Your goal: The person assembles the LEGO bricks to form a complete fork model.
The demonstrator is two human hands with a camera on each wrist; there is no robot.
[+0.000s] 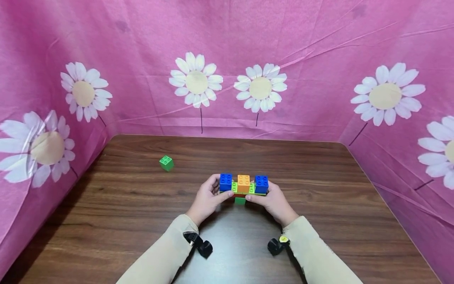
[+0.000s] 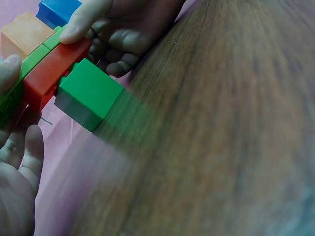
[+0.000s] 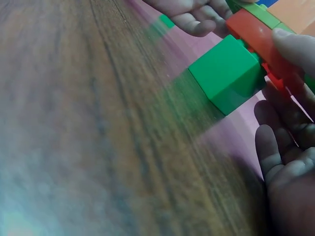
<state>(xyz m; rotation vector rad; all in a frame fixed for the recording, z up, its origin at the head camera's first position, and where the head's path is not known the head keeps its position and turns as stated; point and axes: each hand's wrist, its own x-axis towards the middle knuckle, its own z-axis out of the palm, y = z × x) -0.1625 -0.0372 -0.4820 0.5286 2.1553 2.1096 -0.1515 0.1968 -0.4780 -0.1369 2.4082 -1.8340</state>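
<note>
Two hands held a build of toy bricks (image 1: 243, 184) just above the near middle of the worktop (image 1: 106, 221), where its lowest brick was at or close to the surface. The left hand (image 1: 208, 199) pinched the left end, thumb along the near side and fingers curled behind and under; the right hand (image 1: 276, 201) pinched the right end in the same way, the two thumb tips near each other but apart.

The build's long axis ran left to right, roughly parallel to the worktop's far edge, with the studs facing up. A blue brick (image 1: 226, 182) sat at the left end, another (image 1: 261, 183) at the right, and an orange brick (image 1: 243, 180) between them. All three stood on a lime layer (image 1: 234, 187); below came a red brick (image 2: 54, 69), then a green base (image 1: 240, 200) pointing down.

A loose green brick (image 1: 166, 163) stood farther back to the left, studs up, one corner toward the person. On the right sleeve's black device (image 1: 274, 247) was a yellow label (image 1: 284, 239), too small to read.
</note>
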